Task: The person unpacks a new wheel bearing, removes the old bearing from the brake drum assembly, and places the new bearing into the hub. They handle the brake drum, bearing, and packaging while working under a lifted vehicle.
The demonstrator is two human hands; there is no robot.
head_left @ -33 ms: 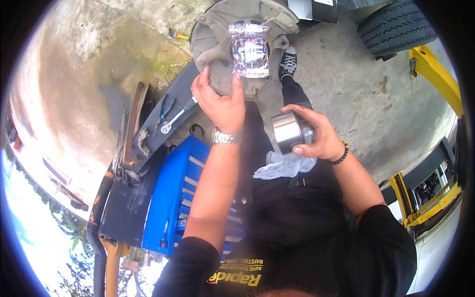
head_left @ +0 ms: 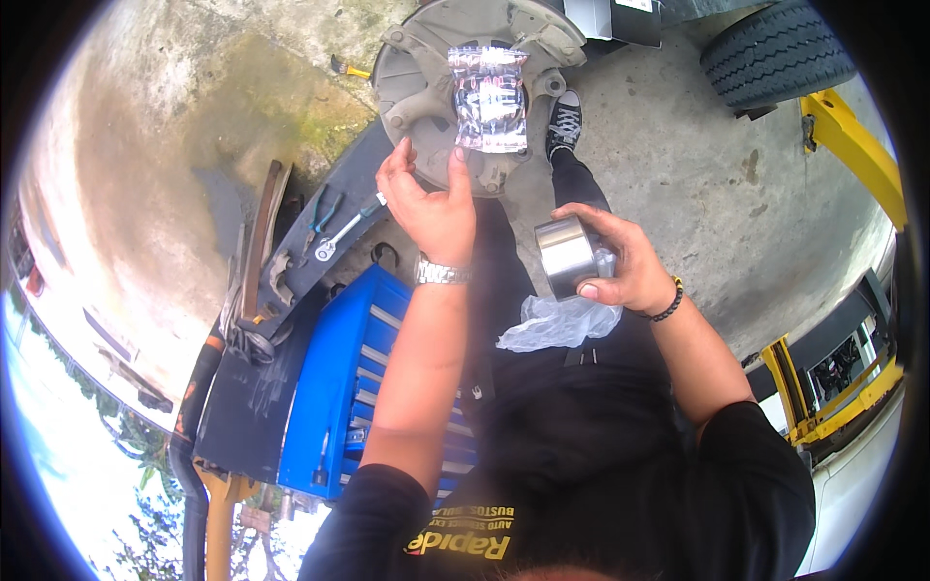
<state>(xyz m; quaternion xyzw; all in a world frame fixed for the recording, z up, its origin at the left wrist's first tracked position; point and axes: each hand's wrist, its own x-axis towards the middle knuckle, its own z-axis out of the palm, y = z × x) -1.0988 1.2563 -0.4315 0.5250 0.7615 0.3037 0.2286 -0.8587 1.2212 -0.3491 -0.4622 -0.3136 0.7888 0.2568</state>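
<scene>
My right hand [head_left: 625,259] grips a shiny steel wheel bearing [head_left: 566,256], a short thick cylinder, from its right side. A crumpled clear plastic bag [head_left: 560,323] hangs below it, partly caught in the same hand. My left hand [head_left: 429,200] is empty, its fingers apart and palm turned up, just short of a steering knuckle with a round metal backing plate [head_left: 405,77]. On top of that part lies a shiny printed foil packet [head_left: 490,100], close beyond my left fingertips. The knuckle's middle is hidden under the packet.
Left of my arm stands a blue tool chest [head_left: 334,378]. A ratchet [head_left: 341,235] and pliers [head_left: 325,215] lie on a dark lift arm [head_left: 339,184]. A tire [head_left: 775,56] is at the far right, near a yellow lift arm [head_left: 852,145]. An open box [head_left: 620,21] sits at the back.
My left hand has drawn back slightly toward me, away from the packet. The bearing in my right hand has shifted and tilted a little; the packet has stayed put.
</scene>
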